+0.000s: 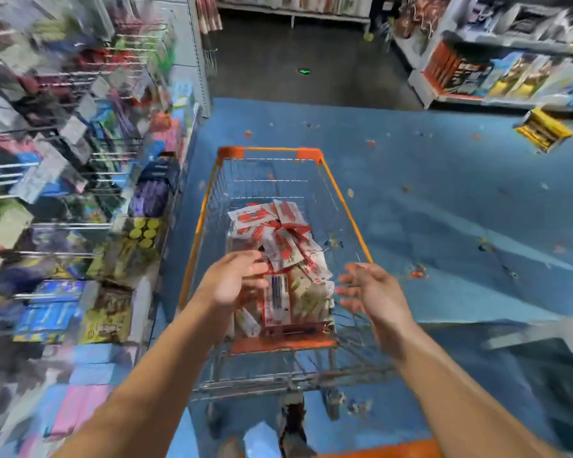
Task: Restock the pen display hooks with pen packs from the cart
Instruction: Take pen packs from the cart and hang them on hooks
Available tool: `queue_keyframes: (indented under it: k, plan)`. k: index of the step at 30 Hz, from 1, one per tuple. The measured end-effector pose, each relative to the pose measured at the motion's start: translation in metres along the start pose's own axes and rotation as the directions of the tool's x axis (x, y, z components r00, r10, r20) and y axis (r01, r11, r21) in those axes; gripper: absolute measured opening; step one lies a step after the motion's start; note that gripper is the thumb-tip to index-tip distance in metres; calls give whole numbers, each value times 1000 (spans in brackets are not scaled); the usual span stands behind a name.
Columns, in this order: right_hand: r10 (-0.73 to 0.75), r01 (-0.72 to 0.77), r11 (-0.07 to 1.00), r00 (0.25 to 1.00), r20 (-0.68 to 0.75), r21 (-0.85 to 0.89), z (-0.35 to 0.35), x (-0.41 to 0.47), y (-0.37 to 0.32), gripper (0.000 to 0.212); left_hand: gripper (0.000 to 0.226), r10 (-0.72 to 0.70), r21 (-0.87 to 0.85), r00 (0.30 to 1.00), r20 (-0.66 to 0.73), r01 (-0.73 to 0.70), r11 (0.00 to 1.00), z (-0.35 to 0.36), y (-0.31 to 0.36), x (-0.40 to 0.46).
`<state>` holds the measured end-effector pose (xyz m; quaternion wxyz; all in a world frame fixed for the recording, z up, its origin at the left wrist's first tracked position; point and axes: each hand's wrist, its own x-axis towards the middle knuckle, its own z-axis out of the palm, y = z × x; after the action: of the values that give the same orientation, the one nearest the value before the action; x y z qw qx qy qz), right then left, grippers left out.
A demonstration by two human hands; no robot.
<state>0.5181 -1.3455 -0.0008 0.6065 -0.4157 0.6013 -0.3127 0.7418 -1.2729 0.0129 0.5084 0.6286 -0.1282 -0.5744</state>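
Hands reach over an orange wire cart point(344, 196) heaped with red-and-white pen packs point(278, 233); left hand point(232, 279) curls toward one, grasp unclear; right hand point(368, 289) spread, holding nothing; display hooks point(80, 160) wait leftward.

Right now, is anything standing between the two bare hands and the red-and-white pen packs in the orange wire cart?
Nothing visible is. The left hand and right hand hover over the red-and-white pen packs piled in the orange-rimmed wire cart, which is open on top.
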Motion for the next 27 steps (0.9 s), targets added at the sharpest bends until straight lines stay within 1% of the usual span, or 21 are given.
queue_keyframes:
  k: [2, 4, 6, 8, 9, 11, 14, 16, 18, 20, 23, 24, 26, 27]
  plan:
    - [12, -11, 998, 1000, 19, -54, 2, 33, 4, 12, 16, -12, 4, 999, -48, 12, 1000, 8, -9, 31]
    - [34, -31, 992, 999, 19, -118, 6, 67, 12, 13, 14, -59, 14, 994, -96, 61, 998, 14, -19, 59]
    - [54, -49, 983, 998, 20, -177, 11, 101, 22, 16, 18, -111, 3, 981, -161, 113, 994, 17, -30, 88]
    - [79, -70, 979, 996, 36, -194, 17, 134, 35, 18, 23, -184, -27, 961, -207, 182, 983, 22, -40, 112]
    - [91, -80, 972, 995, 42, -220, 21, 148, 40, 17, 24, -217, -40, 950, -222, 214, 976, 23, -45, 121]
    - [98, -80, 950, 994, 43, -302, 29, 171, 50, 8, 24, -260, -53, 927, -269, 255, 965, 25, -55, 139]
    - [108, -103, 939, 994, -4, -329, 47, 201, 63, 23, 21, -286, -7, 908, -307, 299, 954, 24, -65, 168]
    - [72, -74, 913, 997, -21, -402, 65, 220, 75, 29, 21, -296, 22, 898, -325, 320, 947, 20, -72, 195]
    - [24, -35, 881, 999, -29, -471, 82, 243, 92, 47, 21, -292, 55, 887, -356, 332, 942, 14, -80, 224]
    - [14, -25, 829, 1000, -25, -559, 100, 265, 108, 59, 21, -275, 95, 877, -394, 336, 937, 4, -92, 256]
    - [-2, -35, 716, 999, -53, -697, 122, 301, 129, 72, 18, -235, 155, 857, -459, 337, 929, -8, -108, 300]
    - [-23, -22, 686, 998, -52, -727, 128, 311, 134, 77, 21, -226, 186, 847, -481, 351, 918, -12, -112, 313]
    - [-94, 32, 634, 995, -36, -772, 136, 335, 152, 94, 30, -183, 226, 840, -511, 337, 914, -15, -117, 338]
    - [-148, 50, 606, 988, -50, -794, 139, 348, 162, 103, 33, -135, 262, 838, -529, 312, 913, -16, -120, 349]
